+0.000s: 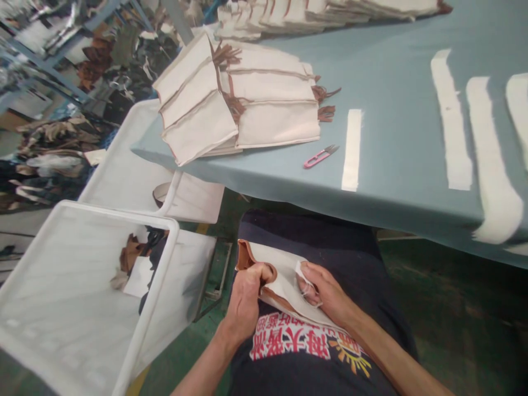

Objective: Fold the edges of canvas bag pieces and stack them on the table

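A cream fabric piece with brown edging [284, 272] lies across my lap, over a dark printed apron [289, 366]. My left hand [246, 294] is closed on its brown-edged left end, the fingers partly hidden in the fold. Over the middle of the piece, my right hand [328, 289] pinches a small white cloth scrap [303, 278] with loose threads hanging by the fingers. Whether the scrap is joined to the piece, I cannot tell. Pink thread snips [320, 157] rest on the table in front of me, out of both hands.
Stacks of cream pieces with brown tassels [276, 118] lie on the blue-green covered table [396, 143]. White strips [352, 149] are spread to the right, and a longer pile [322, 16] is at the back. White bins [82, 264] with scraps stand at my left.
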The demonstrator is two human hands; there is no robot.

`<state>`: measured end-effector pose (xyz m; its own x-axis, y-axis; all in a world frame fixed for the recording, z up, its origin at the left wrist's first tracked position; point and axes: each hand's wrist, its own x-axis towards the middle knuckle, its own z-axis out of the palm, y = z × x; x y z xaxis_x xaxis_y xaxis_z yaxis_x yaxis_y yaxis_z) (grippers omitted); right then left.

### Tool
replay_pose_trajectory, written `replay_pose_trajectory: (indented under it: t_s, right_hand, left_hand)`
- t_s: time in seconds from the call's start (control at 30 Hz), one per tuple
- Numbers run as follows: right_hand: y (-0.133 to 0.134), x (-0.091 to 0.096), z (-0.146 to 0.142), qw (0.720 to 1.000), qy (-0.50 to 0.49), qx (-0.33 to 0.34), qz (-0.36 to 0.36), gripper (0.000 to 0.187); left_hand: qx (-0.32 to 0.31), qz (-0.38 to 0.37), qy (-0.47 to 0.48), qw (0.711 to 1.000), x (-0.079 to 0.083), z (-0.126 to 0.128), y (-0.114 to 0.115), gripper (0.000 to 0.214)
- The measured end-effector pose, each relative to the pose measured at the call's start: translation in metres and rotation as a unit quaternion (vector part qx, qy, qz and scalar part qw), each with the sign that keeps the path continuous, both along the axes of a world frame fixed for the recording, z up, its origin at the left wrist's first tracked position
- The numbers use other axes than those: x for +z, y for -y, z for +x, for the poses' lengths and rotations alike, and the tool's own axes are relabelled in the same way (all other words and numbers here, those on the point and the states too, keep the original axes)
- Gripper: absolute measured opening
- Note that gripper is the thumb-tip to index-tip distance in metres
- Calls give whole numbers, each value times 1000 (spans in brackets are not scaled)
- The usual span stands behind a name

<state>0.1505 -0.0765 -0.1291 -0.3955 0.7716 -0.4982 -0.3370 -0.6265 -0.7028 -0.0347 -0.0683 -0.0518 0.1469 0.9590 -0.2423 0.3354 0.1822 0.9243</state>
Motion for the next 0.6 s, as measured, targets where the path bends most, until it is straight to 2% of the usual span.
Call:
replay_pose_trajectory:
  t_s: [0.1, 0.17, 0.23, 0.33, 0.4, 0.5, 0.6]
  right_hand:
    - [0, -2, 1, 1000, 9, -4, 3, 54]
    - [1, -3, 0, 1000, 19, -5, 6, 54]
    - [0, -2, -1, 999, 35, -7, 10, 54]
    - [-6, 8, 4, 996, 84, -20, 31, 54]
    - [-14, 24, 15, 990, 129, -34, 55, 51]
    - [-25, 67, 35, 970, 205, -53, 116, 43]
    - [-29, 116, 46, 924, 316, -28, 214, 35]
  left_hand:
    - [-57, 7, -4, 998, 13, -16, 7, 52]
    - [-73, 9, -37, 997, 20, -22, 11, 39]
    - [-64, -4, -60, 996, 24, -23, 13, 31]
    - [-38, -20, -38, 998, 27, -13, 6, 26]
    - [-30, -8, -16, 999, 31, -4, -6, 28]
    - [-48, -16, 29, 998, 41, 7, -29, 34]
    - [-86, -35, 77, 993, 51, 14, -50, 41]
